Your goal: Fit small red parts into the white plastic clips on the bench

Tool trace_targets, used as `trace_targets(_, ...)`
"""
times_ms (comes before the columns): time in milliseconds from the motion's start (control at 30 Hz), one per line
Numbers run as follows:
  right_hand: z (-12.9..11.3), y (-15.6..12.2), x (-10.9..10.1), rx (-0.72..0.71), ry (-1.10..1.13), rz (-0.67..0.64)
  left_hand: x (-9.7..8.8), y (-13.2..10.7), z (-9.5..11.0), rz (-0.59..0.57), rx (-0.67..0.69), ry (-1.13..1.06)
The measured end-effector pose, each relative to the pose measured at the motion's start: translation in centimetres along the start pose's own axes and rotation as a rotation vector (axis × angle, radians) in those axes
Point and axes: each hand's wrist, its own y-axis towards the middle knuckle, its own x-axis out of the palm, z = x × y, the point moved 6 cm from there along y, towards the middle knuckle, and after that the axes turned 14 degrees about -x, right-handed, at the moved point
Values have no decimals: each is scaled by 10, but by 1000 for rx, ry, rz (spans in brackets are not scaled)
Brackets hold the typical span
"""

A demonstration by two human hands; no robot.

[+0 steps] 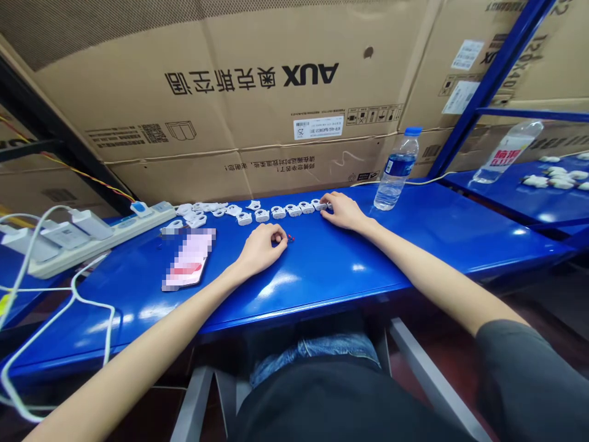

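Observation:
My left hand (pixel 263 248) rests on the blue table with its fingers curled in and the thumb close to the index finger. Right at its fingertips lie tiny red bits (pixel 291 238); whether the fingers pinch one of them is hidden. Further right, my right hand (pixel 345 212) reaches to the end of a row of white ring-topped plastic pieces (pixel 278 212). Its thumb and fingers close around the last white piece (pixel 317 204), which they partly cover. More such white pieces (pixel 197 212) lie in a loose heap at the row's left.
A phone (pixel 191 258) lies left of my left hand. A power strip (pixel 124 230) with chargers and white cables (pixel 73 291) occupies the left side. A water bottle (pixel 398 172) stands behind my right hand. Cardboard (pixel 257 123) walls the back; another bottle (pixel 508 153) stands on the right-hand table.

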Motion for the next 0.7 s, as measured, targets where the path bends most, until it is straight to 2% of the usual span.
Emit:
trace_targets(300,-20,2,-4,-79,-50,40,1,-1,0,12,2,-1)
trace_targets(433,-33,7,3,-133,-29,63,0,-1,0,8,-7,6)
trace_targets(700,-36,14,14,-91,-19,78,0,0,1,15,-9,6)
